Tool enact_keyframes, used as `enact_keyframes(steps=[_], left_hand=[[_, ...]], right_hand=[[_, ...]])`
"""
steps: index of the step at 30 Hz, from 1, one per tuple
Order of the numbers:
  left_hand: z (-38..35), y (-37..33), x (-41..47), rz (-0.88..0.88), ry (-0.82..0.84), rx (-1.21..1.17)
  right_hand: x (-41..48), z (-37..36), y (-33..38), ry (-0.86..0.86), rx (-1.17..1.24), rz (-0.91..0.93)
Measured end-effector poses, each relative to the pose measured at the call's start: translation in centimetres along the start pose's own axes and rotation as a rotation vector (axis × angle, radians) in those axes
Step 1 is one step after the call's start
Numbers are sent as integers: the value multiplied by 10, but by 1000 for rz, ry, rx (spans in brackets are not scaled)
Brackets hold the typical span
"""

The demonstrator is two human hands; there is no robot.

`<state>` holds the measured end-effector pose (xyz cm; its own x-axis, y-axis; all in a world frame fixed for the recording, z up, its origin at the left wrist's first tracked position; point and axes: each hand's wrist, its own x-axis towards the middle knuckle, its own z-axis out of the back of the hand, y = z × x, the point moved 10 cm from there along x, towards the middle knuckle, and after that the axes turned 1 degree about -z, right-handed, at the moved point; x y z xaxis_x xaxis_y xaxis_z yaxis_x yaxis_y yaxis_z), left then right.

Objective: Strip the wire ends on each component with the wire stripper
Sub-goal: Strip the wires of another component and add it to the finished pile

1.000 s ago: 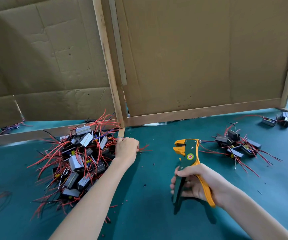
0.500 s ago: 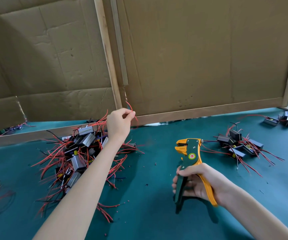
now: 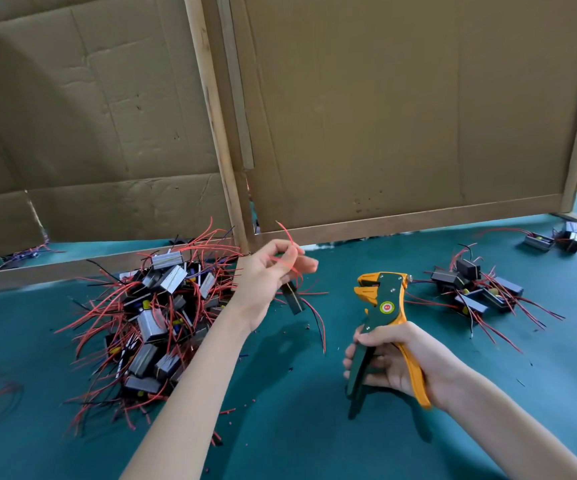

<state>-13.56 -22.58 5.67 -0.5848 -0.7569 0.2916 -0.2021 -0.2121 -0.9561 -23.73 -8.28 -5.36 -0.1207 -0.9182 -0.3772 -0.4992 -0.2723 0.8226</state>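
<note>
Wire was all the left hand (image 3: 266, 275) had hold of. Its fingers (image 3: 306, 263) pinched a couple of red leads (image 3: 285, 233) partway along, and the small dark component (image 3: 293, 299) dangled from them above the desk (image 3: 314, 427). It hung just beside the big pile (image 3: 162, 317) of like parts and a little short of the wire stripper (image 3: 382, 303). The right hand (image 3: 401, 365) held that tool upright, its fingers curled round the green and orange handles. The handles stood spread, with nothing between the jaws.

To my eye the component was light, since thin leads bore it without strain. The leads looked springy rather than limp and arched off on their own, so a free end would wander unless held close behind the tip. I would have taken a lead there, a short way back from its end, and let the block hang. The insulation looked smooth and might slip under a loose pinch. The block itself seemed rigid and easy to grasp by its flat sides. Tugging hard where a lead enters the body could, I judged, harm the joint.

As for writing, the stripper bore a round sticker (image 3: 386, 307), red at the centre with green and yellow rings, and whatever it said was too small to read. I could make out no lettering on the components or on the cardboard (image 3: 384, 116) screens behind. A smaller cluster (image 3: 477, 289) of components lay to the right.
</note>
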Motion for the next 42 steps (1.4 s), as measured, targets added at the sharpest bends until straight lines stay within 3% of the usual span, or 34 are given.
enact_keyframes(steps=[3,6,8,11,13,14,15,16,18,19,22,29,32,37,42], left_hand=[[12,10,-4,120,9,317],[25,14,-6,261,138,746],[37,-1,-3,249,60,915],[50,-45,-8,106,-301,1013],[45,-90,-23,-187,-550,1088],[30,-107,-29,-369,-543,1123],[10,-113,-29,-488,-403,1140],[-10,-104,-25,-491,-152,1118],[-39,-46,-24,-161,378,1120],[-43,-13,-29,7,556,1208],[-24,49,-36,274,722,1443],[0,67,-26,291,722,1328],[1,59,-18,244,579,1196],[-10,22,-4,38,252,766],[-22,6,-6,-42,185,580]], right_hand=[[1,3,3,-14,6,19],[2,5,4,-15,19,25],[3,6,4,-17,19,26],[4,8,4,-25,15,24],[5,8,4,-29,20,27],[5,8,4,-31,26,30],[4,8,4,-32,34,32],[4,8,5,-33,40,33],[4,7,5,-35,34,31],[3,7,5,-34,28,30],[2,5,5,-24,32,24],[0,5,5,-18,48,28],[-1,3,5,-11,21,30],[-5,-7,7,70,-42,47],[-10,-19,10,162,-56,98]])
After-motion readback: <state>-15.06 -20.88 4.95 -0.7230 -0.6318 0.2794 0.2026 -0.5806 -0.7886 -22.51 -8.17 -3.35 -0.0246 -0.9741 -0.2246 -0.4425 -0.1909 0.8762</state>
